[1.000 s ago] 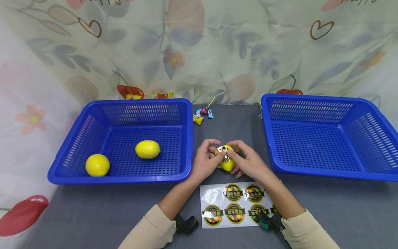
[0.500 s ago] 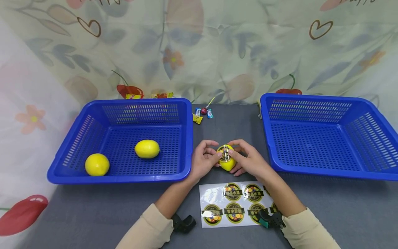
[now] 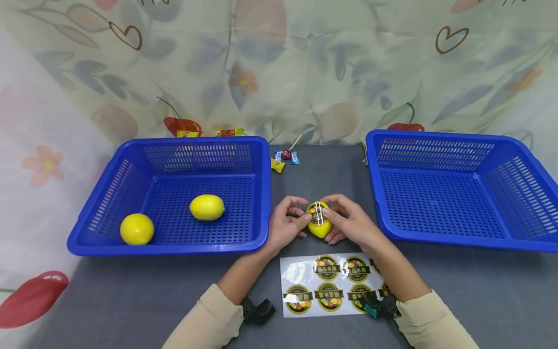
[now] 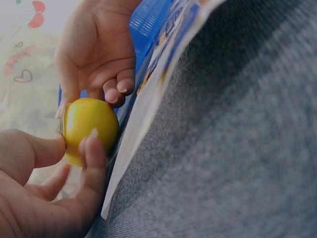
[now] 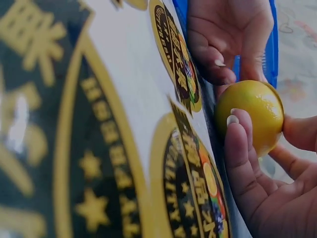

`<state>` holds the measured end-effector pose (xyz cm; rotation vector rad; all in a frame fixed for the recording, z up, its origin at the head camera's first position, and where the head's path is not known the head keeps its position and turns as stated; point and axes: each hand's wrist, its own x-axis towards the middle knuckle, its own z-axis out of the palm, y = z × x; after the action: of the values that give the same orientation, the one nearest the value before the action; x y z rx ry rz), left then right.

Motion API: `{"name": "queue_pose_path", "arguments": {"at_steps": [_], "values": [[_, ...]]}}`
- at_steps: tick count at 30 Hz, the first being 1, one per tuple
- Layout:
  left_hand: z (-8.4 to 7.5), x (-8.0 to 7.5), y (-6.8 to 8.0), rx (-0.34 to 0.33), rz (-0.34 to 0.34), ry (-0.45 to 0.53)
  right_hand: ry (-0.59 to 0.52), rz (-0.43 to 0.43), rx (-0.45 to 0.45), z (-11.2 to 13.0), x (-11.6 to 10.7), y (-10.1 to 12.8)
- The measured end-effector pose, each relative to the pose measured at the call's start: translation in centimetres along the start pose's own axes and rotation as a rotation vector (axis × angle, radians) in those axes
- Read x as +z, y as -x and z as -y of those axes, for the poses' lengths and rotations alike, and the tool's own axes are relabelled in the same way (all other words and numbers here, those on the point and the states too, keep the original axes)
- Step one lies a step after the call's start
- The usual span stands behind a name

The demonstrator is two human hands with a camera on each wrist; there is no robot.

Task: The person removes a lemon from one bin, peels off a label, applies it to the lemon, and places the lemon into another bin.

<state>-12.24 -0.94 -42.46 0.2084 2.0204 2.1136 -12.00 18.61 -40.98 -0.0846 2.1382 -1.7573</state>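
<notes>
Grey surface [image 3: 131,295] backed by a floral cloth; two blue baskets flanked, left basket [image 3: 261,194] with two lemons, right basket [image 3: 379,194] bare. Sticker sheet [image 3: 296,271] laid near the body, just below the hands. Lemon [image 3: 319,228] gripped between left hand [image 3: 285,228] and right hand [image 3: 353,225], mid-surface. Sticker [image 3: 317,213] judged being pressed on; smoothing its edges is called for next. Nothing obstructs; candies [image 3: 285,157] well apart.

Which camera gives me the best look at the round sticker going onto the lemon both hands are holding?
The head view: the round dark sticker faces it, on the yellow lemon between left hand and right hand. Both wrist views show bare lemon peel, not that sticker.
</notes>
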Motion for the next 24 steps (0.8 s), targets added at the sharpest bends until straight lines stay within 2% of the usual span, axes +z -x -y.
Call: {"name": "queue_pose_path", "arguments": {"at_steps": [3,5,8,14,19,24], "values": [[0.03,-0.11,0.09,-0.103,0.064,0.05,-0.041,0.004,0.005,-0.2,-0.25,-0.07],[0.1,-0.15,0.14,-0.138,0.101,0.075,-0.07,0.006,0.015,-0.35,-0.37,-0.1],[0.17,-0.18,0.19,-0.134,0.12,0.092,-0.115,0.015,0.026,-0.57,-0.49,-0.12],[0.04,-0.28,0.34,-0.13,0.099,0.141,-0.184,0.013,0.03,-0.6,-0.41,-0.08],[-0.11,-0.45,0.39,-0.133,0.098,0.167,-0.208,0.003,0.007,-0.6,-0.41,-0.08],[0.07,-0.57,0.43,-0.136,0.095,0.151,-0.217,0.022,-0.003,-0.84,-0.46,-0.2]]}}
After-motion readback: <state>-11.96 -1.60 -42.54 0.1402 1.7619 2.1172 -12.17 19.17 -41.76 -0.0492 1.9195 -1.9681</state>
